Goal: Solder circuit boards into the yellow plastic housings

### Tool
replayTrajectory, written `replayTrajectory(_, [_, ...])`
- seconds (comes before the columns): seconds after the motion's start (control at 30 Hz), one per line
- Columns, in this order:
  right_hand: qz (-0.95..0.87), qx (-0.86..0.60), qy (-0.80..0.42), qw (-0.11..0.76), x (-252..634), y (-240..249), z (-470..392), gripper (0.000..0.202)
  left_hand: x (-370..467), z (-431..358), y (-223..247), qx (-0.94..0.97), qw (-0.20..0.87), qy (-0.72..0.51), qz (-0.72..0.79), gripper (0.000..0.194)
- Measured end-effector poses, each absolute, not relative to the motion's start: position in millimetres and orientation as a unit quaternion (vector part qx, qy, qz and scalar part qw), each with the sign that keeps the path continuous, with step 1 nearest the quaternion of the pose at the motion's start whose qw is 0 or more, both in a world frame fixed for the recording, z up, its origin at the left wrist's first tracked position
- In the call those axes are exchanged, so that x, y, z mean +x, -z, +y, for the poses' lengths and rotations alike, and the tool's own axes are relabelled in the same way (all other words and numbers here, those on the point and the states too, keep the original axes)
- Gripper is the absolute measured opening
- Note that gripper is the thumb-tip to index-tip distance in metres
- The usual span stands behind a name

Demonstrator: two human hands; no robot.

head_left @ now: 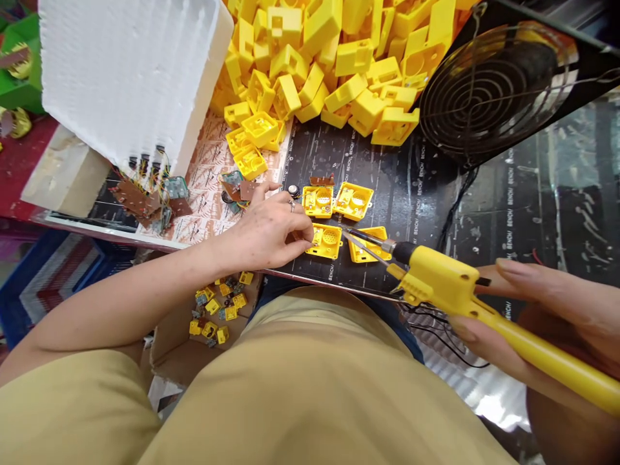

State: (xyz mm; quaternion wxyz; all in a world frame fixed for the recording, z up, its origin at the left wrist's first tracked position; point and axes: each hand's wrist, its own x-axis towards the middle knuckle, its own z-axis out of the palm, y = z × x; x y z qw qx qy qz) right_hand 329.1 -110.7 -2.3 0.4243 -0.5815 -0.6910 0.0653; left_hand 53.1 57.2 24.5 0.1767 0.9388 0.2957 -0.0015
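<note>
My left hand [276, 226] is at the left edge of an open yellow plastic case [328, 242], thumb and fingertips pinched together. Whatever lies between those fingertips is hidden. In my right hand [542, 290] is a yellow soldering gun [438, 278] with a solder feed tube, its tip pointing left, near that case. Beneath the tip lies another yellow case half [371, 245]. Two more halves, a left one [317, 201] and a right one [354, 201], sit just behind. A small round part [293, 191] and a brown circuit board [321, 181] rest beside them.
A large heap of yellow cases [314, 71] fills the back. At the back right stands a black fan [484, 97]. White foam [130, 71] rises at left beside wired circuit boards [140, 200]. A cardboard box [177, 349] with small yellow assemblies is below the table edge.
</note>
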Motion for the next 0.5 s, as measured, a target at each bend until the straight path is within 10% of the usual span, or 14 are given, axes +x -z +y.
replayTrajectory(0.5, [-0.870,-0.361,-0.068,0.329,312,-28,-78,0.019,69,56,-29,0.952,0.106,0.069,0.277,0.021])
